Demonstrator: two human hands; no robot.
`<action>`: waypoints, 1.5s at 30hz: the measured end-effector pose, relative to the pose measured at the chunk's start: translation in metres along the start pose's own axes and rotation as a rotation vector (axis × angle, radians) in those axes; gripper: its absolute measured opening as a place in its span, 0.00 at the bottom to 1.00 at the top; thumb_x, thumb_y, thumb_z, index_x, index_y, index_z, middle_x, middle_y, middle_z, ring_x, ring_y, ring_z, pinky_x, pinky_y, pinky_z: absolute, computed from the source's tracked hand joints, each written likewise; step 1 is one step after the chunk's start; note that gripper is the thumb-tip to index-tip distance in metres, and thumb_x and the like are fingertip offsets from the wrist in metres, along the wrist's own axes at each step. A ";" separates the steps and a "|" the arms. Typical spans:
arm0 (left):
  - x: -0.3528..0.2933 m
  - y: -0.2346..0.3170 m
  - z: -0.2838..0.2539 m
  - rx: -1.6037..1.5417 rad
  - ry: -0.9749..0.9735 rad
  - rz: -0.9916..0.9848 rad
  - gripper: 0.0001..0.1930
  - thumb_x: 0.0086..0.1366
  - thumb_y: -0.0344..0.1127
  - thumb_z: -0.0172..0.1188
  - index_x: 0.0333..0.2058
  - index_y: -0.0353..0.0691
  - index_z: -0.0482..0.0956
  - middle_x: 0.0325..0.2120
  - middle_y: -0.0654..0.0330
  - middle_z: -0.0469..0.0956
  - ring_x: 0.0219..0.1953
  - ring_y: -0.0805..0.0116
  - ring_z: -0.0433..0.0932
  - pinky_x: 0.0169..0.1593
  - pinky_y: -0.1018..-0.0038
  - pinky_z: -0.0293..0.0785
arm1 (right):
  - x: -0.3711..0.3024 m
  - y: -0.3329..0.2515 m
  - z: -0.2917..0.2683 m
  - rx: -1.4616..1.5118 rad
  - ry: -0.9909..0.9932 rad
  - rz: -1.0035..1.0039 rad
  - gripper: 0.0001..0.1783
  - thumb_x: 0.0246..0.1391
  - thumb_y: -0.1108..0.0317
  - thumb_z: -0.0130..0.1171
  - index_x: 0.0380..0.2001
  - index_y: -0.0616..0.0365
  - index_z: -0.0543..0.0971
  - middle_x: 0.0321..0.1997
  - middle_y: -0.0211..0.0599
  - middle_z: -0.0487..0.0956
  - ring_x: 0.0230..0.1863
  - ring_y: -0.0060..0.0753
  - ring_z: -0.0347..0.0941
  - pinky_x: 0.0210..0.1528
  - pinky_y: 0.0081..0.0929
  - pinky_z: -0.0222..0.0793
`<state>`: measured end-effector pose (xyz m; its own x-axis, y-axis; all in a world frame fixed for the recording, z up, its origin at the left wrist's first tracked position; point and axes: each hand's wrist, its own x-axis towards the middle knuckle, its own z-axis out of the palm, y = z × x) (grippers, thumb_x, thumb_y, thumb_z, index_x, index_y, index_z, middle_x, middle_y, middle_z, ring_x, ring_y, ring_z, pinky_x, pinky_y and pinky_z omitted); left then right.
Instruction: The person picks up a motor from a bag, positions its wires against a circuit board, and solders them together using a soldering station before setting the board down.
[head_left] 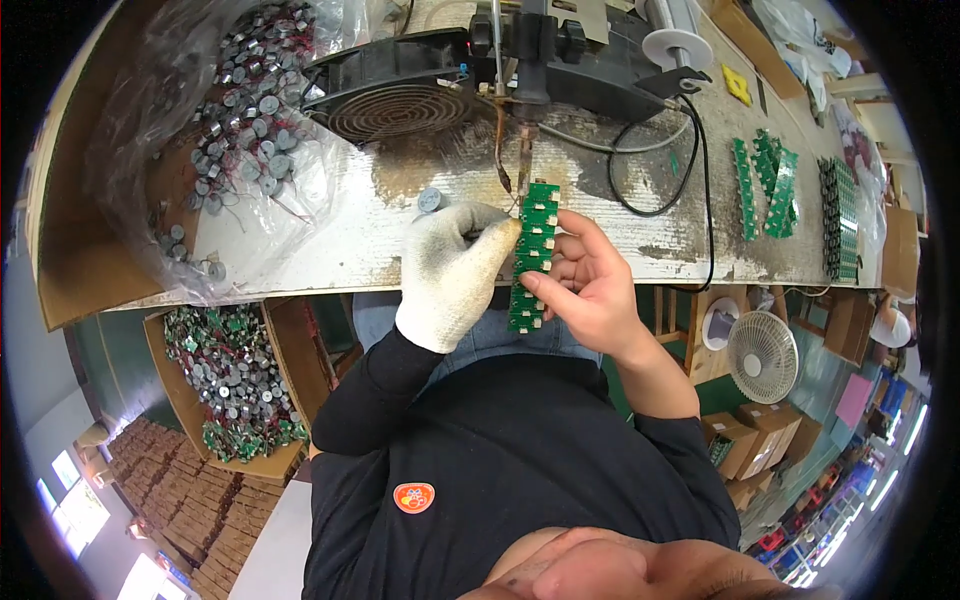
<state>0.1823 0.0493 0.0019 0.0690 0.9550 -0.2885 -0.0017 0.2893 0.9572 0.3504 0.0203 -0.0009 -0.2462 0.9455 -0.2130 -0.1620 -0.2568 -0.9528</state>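
A long green circuit board strip [534,258] with small white parts along its edge is held upright by my right hand [590,285], bare, thumb in front and fingers behind. My left hand [450,270], in a white glove, is closed in a pinch against the strip's upper left edge; what lies between its fingertips is too small to make out. Just beyond the glove's knuckles shows a small round grey motor [430,200]. Directly above the strip's top end point a mounted soldering iron [526,150] and a thin solder feed tube [502,165].
A black fan unit [400,105] stands behind my hands, with a solder spool [676,48] at right. Many wired motors [255,130] lie in plastic at left. More green strips [770,185] lie at right, near a black cable [690,170]. A filled carton [185,400] stands below left.
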 end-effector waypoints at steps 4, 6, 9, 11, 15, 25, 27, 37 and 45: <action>-0.005 0.006 -0.008 0.046 -0.006 0.139 0.09 0.60 0.32 0.61 0.34 0.29 0.80 0.24 0.57 0.79 0.25 0.76 0.74 0.30 0.78 0.69 | 0.001 0.002 0.000 0.006 0.016 0.052 0.32 0.52 0.80 0.60 0.59 0.63 0.60 0.38 0.38 0.77 0.27 0.18 0.74 0.23 0.15 0.68; -0.011 0.003 -0.024 0.330 0.108 0.315 0.13 0.58 0.32 0.63 0.40 0.30 0.78 0.32 0.57 0.78 0.24 0.76 0.71 0.31 0.80 0.68 | 0.000 -0.005 -0.001 0.000 0.030 0.068 0.33 0.52 0.80 0.60 0.59 0.63 0.59 0.38 0.38 0.77 0.27 0.18 0.74 0.20 0.15 0.67; -0.026 0.002 -0.051 0.482 0.359 0.382 0.14 0.55 0.31 0.65 0.40 0.31 0.78 0.36 0.57 0.77 0.21 0.77 0.68 0.30 0.81 0.66 | 0.000 -0.005 -0.007 0.029 0.079 0.091 0.33 0.54 0.78 0.58 0.61 0.62 0.56 0.42 0.38 0.77 0.25 0.18 0.73 0.19 0.14 0.66; -0.028 -0.005 -0.080 0.578 0.561 0.501 0.13 0.53 0.28 0.65 0.37 0.34 0.78 0.36 0.56 0.78 0.19 0.74 0.70 0.27 0.79 0.67 | 0.000 -0.002 -0.009 0.022 0.060 0.075 0.36 0.53 0.80 0.58 0.62 0.62 0.54 0.44 0.39 0.76 0.27 0.18 0.72 0.20 0.13 0.66; -0.026 0.007 -0.139 0.795 0.729 0.483 0.10 0.53 0.24 0.62 0.36 0.34 0.79 0.33 0.56 0.77 0.23 0.71 0.74 0.32 0.77 0.71 | 0.001 0.005 -0.008 0.010 0.048 0.015 0.39 0.52 0.83 0.57 0.64 0.62 0.52 0.44 0.40 0.75 0.29 0.18 0.72 0.21 0.13 0.66; 0.011 0.025 -0.193 1.096 0.067 0.399 0.10 0.54 0.31 0.66 0.36 0.41 0.82 0.29 0.55 0.73 0.32 0.58 0.76 0.36 0.69 0.71 | 0.006 0.005 -0.004 -0.003 0.030 -0.022 0.38 0.52 0.84 0.56 0.64 0.66 0.51 0.44 0.40 0.75 0.29 0.19 0.73 0.22 0.13 0.66; 0.018 0.026 -0.198 1.097 0.014 0.368 0.09 0.54 0.32 0.65 0.35 0.44 0.82 0.31 0.54 0.73 0.34 0.55 0.76 0.38 0.67 0.72 | 0.005 0.004 -0.004 -0.012 0.036 -0.020 0.38 0.52 0.83 0.56 0.64 0.66 0.52 0.44 0.41 0.75 0.30 0.19 0.73 0.22 0.13 0.67; 0.017 0.025 -0.189 1.244 -0.049 0.393 0.10 0.59 0.32 0.61 0.38 0.36 0.76 0.35 0.50 0.71 0.36 0.48 0.75 0.38 0.62 0.71 | 0.006 0.001 -0.008 -0.003 0.017 0.023 0.37 0.52 0.82 0.56 0.63 0.63 0.53 0.43 0.39 0.75 0.29 0.18 0.71 0.22 0.13 0.66; -0.008 0.012 -0.156 0.821 0.163 0.668 0.07 0.60 0.26 0.58 0.37 0.32 0.74 0.36 0.50 0.73 0.35 0.56 0.75 0.37 0.69 0.71 | 0.006 0.001 -0.008 0.006 0.006 0.034 0.37 0.53 0.81 0.58 0.63 0.63 0.53 0.44 0.41 0.74 0.28 0.18 0.71 0.21 0.15 0.66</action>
<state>0.0258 0.0555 0.0124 0.1679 0.9184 0.3583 0.6859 -0.3699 0.6267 0.3565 0.0276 -0.0054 -0.2460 0.9375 -0.2461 -0.1597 -0.2896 -0.9437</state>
